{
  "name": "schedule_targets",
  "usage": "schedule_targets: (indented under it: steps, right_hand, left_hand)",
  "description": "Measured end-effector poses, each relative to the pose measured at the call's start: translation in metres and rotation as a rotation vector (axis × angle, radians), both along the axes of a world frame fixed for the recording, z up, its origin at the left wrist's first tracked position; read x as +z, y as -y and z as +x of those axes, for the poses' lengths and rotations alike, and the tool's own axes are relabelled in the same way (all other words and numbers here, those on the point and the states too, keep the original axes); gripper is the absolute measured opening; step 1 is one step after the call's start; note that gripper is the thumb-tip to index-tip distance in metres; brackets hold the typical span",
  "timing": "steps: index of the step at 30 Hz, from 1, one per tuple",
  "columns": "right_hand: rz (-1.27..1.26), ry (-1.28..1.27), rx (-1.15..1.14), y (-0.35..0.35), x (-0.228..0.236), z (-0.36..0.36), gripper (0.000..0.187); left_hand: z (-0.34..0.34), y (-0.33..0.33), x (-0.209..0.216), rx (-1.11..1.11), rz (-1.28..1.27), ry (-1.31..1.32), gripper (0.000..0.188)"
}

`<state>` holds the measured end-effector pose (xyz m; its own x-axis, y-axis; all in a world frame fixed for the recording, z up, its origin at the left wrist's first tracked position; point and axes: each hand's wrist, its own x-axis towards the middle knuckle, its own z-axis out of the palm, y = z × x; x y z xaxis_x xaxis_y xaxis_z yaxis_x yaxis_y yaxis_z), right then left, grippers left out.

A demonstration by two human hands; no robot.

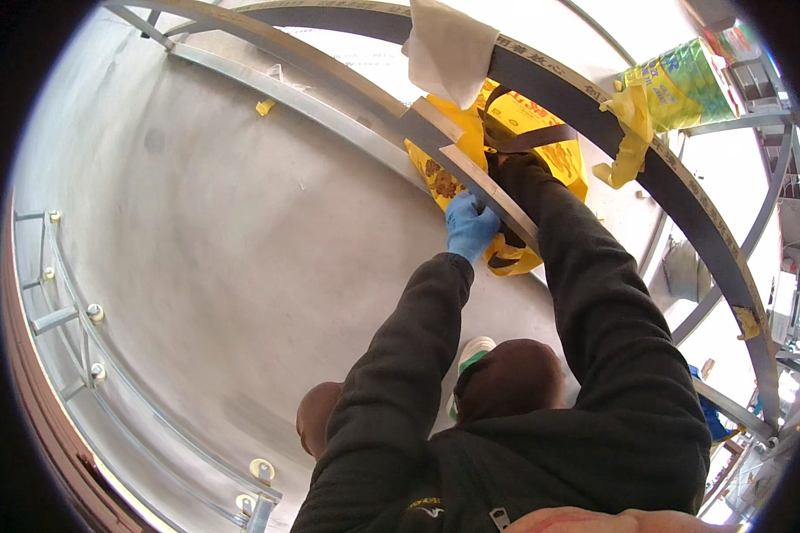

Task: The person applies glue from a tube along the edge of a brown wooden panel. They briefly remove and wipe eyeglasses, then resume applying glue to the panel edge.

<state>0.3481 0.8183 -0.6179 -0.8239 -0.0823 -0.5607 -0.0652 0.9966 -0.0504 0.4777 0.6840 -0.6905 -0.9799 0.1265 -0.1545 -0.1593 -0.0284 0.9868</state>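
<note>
A yellow carrier bag [556, 164] with brown straps stands on a shelf behind a dark, pale-edged crosspiece [471, 169]. My left hand [472, 227], in a blue glove, is closed on the near side of the bag, just below the crosspiece. The right forearm [587, 240] reaches over the crosspiece into the bag's opening. My right hand is hidden there, so its fingers and anything in them do not show. Draped over the curved dark rail behind the bag is a white cloth [451, 53].
Yellow crumpled tape or paper [629, 133] hangs on the curved dark rail [702, 209]. A green and yellow package [680, 84] stands beyond it. Metal railings [67, 329] run along the left. A small yellow scrap [264, 107] lies on the grey floor [222, 240].
</note>
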Motion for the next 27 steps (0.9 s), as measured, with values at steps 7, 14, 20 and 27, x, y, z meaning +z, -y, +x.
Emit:
schedule_targets:
  steps: [7, 14, 20, 27]
  right_hand:
    - [0.075, -0.258, 0.128, -0.011, 0.034, 0.057, 0.050]
    - [0.042, -0.473, -0.267, -0.006, 0.148, 0.135, 0.034]
    - [-0.813, -0.249, -0.731, 0.050, 0.211, 0.204, 0.038]
    - [-1.198, 0.085, -0.919, 0.174, 0.263, 0.239, 0.049]
  left_hand:
    - [-0.018, -0.008, 0.019, 0.016, -0.157, 0.135, 0.020]
    - [-0.017, 0.012, 0.048, -0.057, 0.287, 0.231, 0.038]
    - [0.022, 0.107, 0.124, 0.328, 0.383, 0.465, 0.033]
    - [0.038, 0.158, 0.248, 0.396, 0.623, 0.501, 0.045]
